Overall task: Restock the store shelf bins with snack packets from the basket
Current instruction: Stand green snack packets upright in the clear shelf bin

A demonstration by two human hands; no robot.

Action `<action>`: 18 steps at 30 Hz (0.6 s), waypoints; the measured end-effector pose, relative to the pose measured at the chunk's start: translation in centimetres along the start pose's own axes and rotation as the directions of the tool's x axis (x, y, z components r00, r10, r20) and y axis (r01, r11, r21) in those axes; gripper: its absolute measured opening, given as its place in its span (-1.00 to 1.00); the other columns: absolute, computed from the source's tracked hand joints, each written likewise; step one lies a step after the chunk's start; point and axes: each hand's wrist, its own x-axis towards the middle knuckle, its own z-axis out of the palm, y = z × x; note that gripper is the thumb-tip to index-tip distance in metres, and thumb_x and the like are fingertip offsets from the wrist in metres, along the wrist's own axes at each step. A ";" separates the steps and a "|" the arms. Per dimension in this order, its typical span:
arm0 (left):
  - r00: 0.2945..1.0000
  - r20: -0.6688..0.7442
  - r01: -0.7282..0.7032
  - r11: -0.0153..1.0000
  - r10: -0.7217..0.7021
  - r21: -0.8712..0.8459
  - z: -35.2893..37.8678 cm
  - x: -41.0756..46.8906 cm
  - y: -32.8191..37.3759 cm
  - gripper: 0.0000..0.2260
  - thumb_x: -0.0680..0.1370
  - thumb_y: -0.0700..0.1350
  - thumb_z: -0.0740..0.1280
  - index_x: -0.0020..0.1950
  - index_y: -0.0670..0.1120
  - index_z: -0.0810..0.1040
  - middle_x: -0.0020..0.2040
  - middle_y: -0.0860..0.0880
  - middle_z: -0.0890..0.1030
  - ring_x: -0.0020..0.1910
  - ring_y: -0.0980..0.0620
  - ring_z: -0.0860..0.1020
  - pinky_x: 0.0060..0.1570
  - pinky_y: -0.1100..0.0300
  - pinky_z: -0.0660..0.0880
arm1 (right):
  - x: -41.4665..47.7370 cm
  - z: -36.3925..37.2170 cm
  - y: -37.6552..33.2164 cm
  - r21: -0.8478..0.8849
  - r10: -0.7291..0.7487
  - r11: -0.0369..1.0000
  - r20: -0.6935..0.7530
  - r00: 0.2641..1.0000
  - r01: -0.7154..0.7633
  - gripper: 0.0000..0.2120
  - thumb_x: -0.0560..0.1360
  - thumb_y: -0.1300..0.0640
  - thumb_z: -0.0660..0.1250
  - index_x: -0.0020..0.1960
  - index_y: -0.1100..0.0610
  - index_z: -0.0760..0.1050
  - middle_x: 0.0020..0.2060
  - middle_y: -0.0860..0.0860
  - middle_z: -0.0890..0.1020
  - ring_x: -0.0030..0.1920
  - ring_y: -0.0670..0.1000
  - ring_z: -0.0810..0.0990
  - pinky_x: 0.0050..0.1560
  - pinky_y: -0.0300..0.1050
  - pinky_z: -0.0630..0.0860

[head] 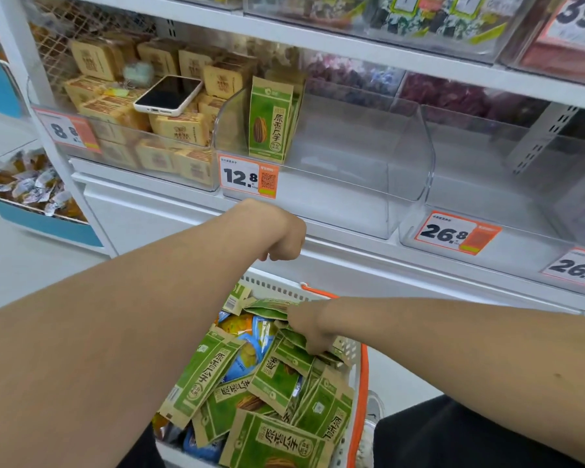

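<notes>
Packets: a heap of green snack packets lies jumbled in the basket, down low in front of the shelf, some face up, some on edge.
Basket: the basket is white with an orange rim, and it's crammed. Blue packets are mixed in among the green.
Right hand: the right hand is down in the heap near the far right corner, fingers pointing into the green packets, tips buried. I can't tell whether it has one pinched or is only feeling for an edge.
Left hand: the left hand hovers above the basket's far rim, just in front of the shelf edge, fingers curled under, nothing showing in them.
Target bin: the clear bin behind the 12.8 tag holds just a few matching upright packets, tucked against its left wall.
Neighbour: tan packets fill the bin to the left, with a phone lying on top.
Risk, picking: the packets overlap tightly, so a quick pull could drag others over the rim, or bring up a blue one by mistake.
Risk, placing: those upright packets lean only on the left wall, and a careless shove could tip them flat.
Risk, phone: it sits close to the target bin, so an arm swinging up could knock it.
</notes>
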 end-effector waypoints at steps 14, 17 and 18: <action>0.976 0.181 0.111 0.990 -0.125 0.085 -0.4 -2.4 -2.3 -0.28 0.36 0.20 0.65 0.44 -0.05 0.56 0.03 0.04 0.72 -0.04 0.03 0.72 0.05 0.04 0.66 | -4.9 -8.6 2.6 0.675 0.091 0.733 -0.227 0.970 0.089 -0.73 0.51 0.32 0.23 0.17 0.21 0.58 -0.11 0.15 0.73 -0.21 0.19 0.76 -0.17 0.07 0.73; 0.979 0.163 0.137 0.988 -0.124 -0.068 -0.9 -3.2 -3.5 -0.42 0.47 0.20 0.57 0.38 -0.07 0.58 0.03 0.03 0.66 0.07 0.00 0.71 0.13 -0.02 0.66 | -5.8 -9.5 3.2 0.807 0.126 0.565 -0.290 0.949 0.171 -0.76 0.54 0.37 0.24 0.14 0.24 0.59 -0.19 0.14 0.70 -0.21 0.15 0.74 -0.17 0.02 0.72; 0.980 0.159 0.143 0.980 -0.120 -0.139 -1.1 -3.5 -4.0 -0.48 0.50 0.17 0.55 0.34 -0.08 0.59 0.05 -0.01 0.69 0.08 -0.03 0.71 0.13 -0.04 0.67 | -6.0 -9.7 3.4 0.823 0.147 0.539 -0.304 0.941 0.182 -0.75 0.54 0.38 0.24 0.14 0.24 0.61 -0.19 0.11 0.69 -0.22 0.11 0.72 -0.20 -0.02 0.71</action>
